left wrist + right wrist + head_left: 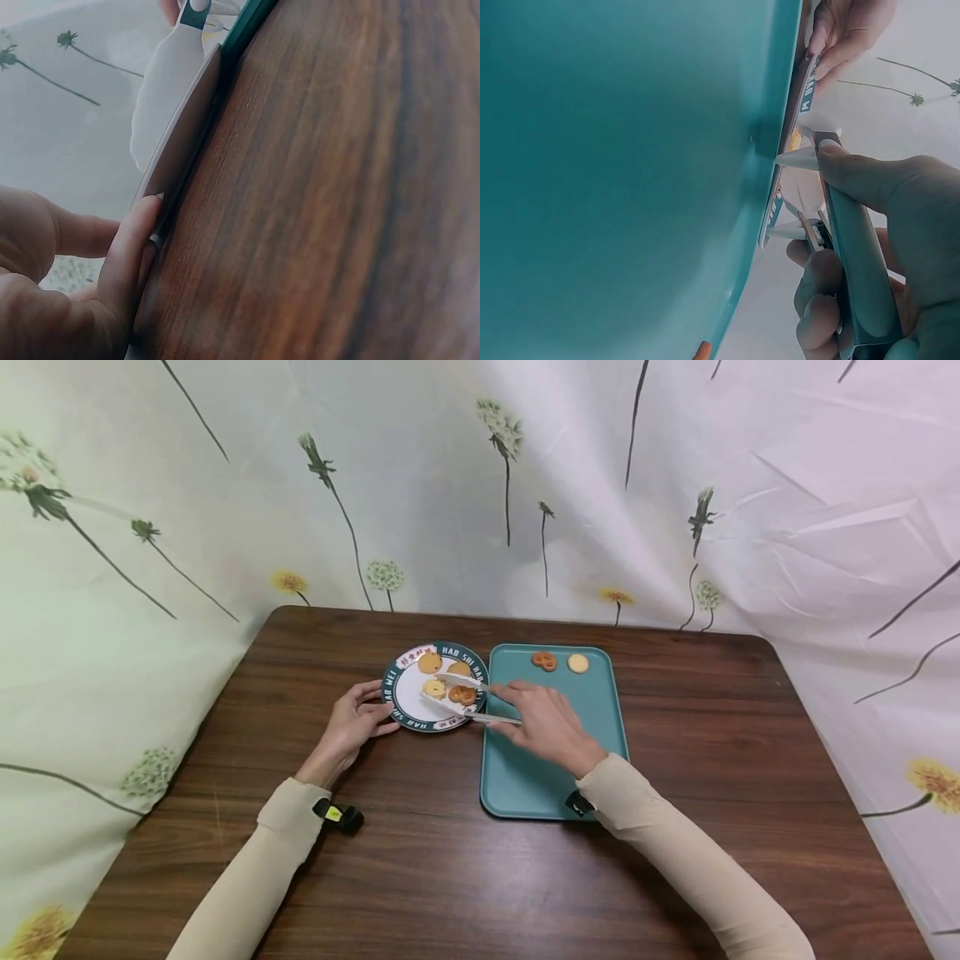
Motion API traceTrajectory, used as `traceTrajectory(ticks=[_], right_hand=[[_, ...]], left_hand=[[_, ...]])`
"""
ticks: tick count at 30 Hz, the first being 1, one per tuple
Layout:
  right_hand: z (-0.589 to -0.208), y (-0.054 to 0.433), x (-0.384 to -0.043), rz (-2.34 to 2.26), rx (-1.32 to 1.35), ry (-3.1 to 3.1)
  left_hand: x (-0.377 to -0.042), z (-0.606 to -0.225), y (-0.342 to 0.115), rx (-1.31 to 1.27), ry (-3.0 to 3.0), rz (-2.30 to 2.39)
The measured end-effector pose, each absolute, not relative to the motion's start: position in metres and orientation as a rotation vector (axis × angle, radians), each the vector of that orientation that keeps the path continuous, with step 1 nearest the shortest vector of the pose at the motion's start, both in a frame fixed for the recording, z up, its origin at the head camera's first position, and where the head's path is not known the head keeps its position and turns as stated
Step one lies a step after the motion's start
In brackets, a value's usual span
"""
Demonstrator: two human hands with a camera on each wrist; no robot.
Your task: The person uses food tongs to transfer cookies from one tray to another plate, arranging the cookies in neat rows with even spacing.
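Note:
My left hand (354, 725) holds the left rim of a round plate (397, 713) with a green patterned border. In the left wrist view, its fingers are at the edge of the plate (180, 150). My right hand (551, 724) grips a pair of tongs (495, 719), with their white tips spread over the plate. Between the tips lie a pale ring-shaped cookie (434, 688) and a brown pretzel cookie (463, 695); whether the tips touch them I cannot tell. Two round cookies, one at the back left (430, 662) and one partly hidden by the tongs (460, 669), also sit on the plate.
A teal rectangular tray (517, 785) lies right of the plate, under my right hand. Near its back edge are a pretzel cookie (543, 661) and a pale round cookie (577, 663). The dark wooden table (420, 877) meets a flower-printed cloth (450, 485) behind.

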State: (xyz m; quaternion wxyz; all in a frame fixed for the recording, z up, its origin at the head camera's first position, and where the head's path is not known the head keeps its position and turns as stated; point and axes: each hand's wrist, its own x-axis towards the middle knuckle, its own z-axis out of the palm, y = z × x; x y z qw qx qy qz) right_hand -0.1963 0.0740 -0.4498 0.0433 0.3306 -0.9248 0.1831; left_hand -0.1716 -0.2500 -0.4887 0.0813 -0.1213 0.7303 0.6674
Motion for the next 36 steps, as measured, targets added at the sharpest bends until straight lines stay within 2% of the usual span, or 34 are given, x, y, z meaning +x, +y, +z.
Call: traceTrajectory(ticks=[36], right_hand=[[-0.4465,0.0789,-0.2009,0.530,1.006,-2.864]], left_hand=[[-0.1719,-0.4890,-0.2475,-0.368,2.188,2.000]])
